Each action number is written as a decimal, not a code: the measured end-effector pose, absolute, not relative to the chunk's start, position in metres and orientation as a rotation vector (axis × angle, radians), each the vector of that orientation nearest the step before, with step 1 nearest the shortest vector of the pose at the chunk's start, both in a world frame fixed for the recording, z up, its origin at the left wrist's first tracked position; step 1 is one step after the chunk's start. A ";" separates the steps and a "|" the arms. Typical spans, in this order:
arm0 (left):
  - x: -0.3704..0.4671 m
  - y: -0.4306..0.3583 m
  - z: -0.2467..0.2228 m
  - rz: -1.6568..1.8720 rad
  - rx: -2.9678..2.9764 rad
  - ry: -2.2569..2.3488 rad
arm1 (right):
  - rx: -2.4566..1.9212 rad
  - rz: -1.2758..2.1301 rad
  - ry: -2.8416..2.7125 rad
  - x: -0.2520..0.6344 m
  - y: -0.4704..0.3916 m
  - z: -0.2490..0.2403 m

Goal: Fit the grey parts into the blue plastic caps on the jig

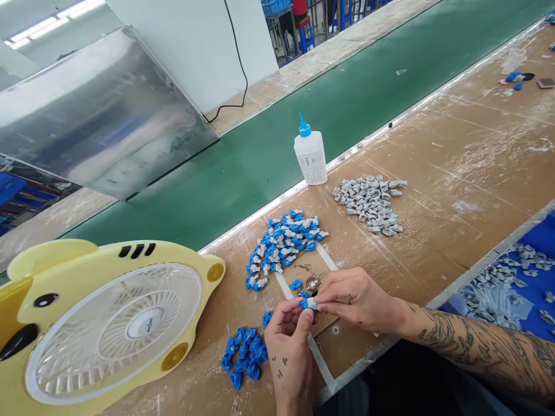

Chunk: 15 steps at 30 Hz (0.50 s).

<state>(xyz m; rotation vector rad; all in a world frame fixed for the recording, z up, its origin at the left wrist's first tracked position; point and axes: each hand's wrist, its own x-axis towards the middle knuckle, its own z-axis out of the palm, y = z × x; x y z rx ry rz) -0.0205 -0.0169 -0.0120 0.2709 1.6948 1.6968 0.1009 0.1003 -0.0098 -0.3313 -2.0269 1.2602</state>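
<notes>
My left hand pinches a small blue plastic part between thumb and fingers. From the right, my right hand grips a small grey piece against that blue part; the fingers partly cover both. Just beyond my fingertips are a loose blue part and a small round metallic item. A heap of joined blue-and-grey pieces lies farther back. Loose blue parts are piled left of my left hand, and many grey pieces lie beyond my right hand.
A white squeeze bottle with blue nozzle stands by the green belt. At the left lies a yellow animal-shaped fan. More grey pieces sit in a blue-lined area below the right table edge. Someone sits in the background.
</notes>
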 end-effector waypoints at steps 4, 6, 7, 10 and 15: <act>-0.023 -0.018 -0.009 1.725 0.244 1.714 | -0.329 1.251 -2.009 0.095 0.099 -0.010; -0.025 -0.020 -0.007 1.697 0.265 1.742 | -0.292 1.295 -2.014 0.093 0.100 -0.011; -0.026 -0.022 -0.006 1.662 0.294 1.751 | -0.261 1.320 -2.032 0.093 0.101 -0.012; -0.033 -0.024 0.000 1.532 0.429 1.776 | -0.175 1.337 -2.127 0.093 0.107 -0.014; -0.076 -0.019 0.007 1.449 0.687 2.070 | -0.151 1.109 -2.257 0.109 0.125 -0.012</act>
